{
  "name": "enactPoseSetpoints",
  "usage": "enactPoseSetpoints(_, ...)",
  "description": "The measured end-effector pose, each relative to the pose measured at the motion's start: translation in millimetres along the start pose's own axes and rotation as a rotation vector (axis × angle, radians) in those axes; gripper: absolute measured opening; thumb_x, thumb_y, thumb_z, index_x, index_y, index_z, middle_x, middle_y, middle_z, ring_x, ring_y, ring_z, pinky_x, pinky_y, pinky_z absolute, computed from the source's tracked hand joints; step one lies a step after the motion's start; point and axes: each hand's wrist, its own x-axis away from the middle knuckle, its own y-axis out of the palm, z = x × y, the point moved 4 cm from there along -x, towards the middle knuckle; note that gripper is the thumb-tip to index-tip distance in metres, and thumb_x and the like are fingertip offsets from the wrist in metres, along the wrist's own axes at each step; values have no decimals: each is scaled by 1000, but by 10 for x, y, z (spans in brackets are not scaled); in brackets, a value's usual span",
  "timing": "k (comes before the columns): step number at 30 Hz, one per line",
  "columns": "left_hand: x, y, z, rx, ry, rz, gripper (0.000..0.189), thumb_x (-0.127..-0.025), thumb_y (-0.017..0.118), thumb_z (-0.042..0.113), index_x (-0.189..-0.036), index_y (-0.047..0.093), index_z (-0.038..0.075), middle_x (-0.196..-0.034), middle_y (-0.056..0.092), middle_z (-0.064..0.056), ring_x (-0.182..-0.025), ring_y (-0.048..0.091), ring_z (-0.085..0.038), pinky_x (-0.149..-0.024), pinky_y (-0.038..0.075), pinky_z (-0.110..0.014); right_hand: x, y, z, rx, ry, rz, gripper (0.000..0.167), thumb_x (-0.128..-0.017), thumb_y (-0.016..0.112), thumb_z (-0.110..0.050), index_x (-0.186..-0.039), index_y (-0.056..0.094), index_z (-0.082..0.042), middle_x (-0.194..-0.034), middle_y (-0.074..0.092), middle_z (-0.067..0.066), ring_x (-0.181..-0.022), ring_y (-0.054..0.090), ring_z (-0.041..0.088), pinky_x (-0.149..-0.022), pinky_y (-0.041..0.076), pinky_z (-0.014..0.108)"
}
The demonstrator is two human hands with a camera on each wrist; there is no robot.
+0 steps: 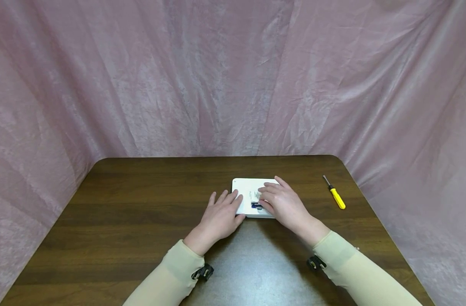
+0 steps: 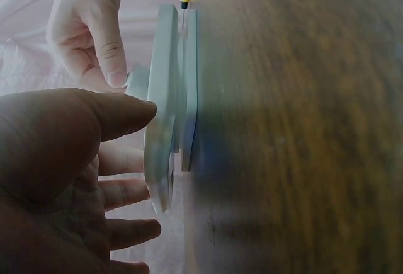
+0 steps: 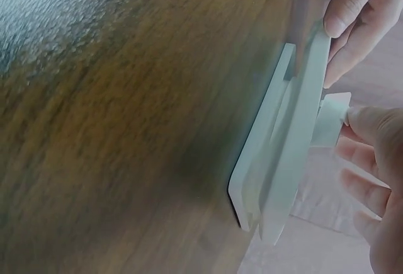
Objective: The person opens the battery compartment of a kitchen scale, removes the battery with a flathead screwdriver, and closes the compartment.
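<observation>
A flat white device, looking like a kitchen scale turned bottom up, lies on the table with a printed label and an uncovered battery slot. My left hand rests on its left side, fingers straight and spread, the thumb at the near edge. Between thumb and forefinger my right hand pinches a small white battery cover. In the right wrist view this cover stands up from the device's upper face. The right hand hides the device's right part in the head view.
A yellow-handled screwdriver lies on the brown wooden table, right of the device. Pink curtains hang behind and beside the table. Each sleeve has a small black camera at the wrist.
</observation>
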Motion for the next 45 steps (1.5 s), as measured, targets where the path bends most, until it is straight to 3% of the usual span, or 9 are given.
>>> enactPoseSetpoints(13,7,-5,9,2,-5,2,62,-111,68,43,-163,56,12,-173,45,-11,-158,41,-42,-128,23,-69,-8,-36,23,1,8,14,9,-96,88,-9,-96,79,-11,-125,80,12,-132,69,36,-129,33,55)
enactPoseSetpoints(23,9,12,-3,11,-13,-3,62,-112,67,44,-164,55,13,-174,43,-11,-159,39,-41,-128,23,-70,67,-174,189,40,44,-6,11,-96,88,-10,-95,77,-10,-138,75,14,-140,64,35,-130,29,58)
enactPoseSetpoints(34,19,15,-5,22,-7,-10,63,-112,66,44,-165,53,13,-175,42,-11,-160,38,-41,-129,22,-69,220,-333,519,89,104,-53,11,-94,89,-9,-97,79,-11,-138,75,15,-137,66,37,-129,29,60)
enactPoseSetpoints(41,8,15,-17,24,-10,-19,63,-112,65,44,-166,52,13,-176,40,-10,-161,37,-41,-129,21,-69,345,-418,775,94,109,12,13,-92,89,-4,-92,78,-10,-130,77,16,-129,70,38,-128,31,60)
enactPoseSetpoints(45,3,25,-30,23,-7,-23,63,-113,65,44,-166,52,14,-176,40,-10,-161,37,-40,-129,21,-69,415,-440,907,102,126,1,14,-92,89,-3,-91,77,-10,-130,77,16,-127,70,38,-127,32,61)
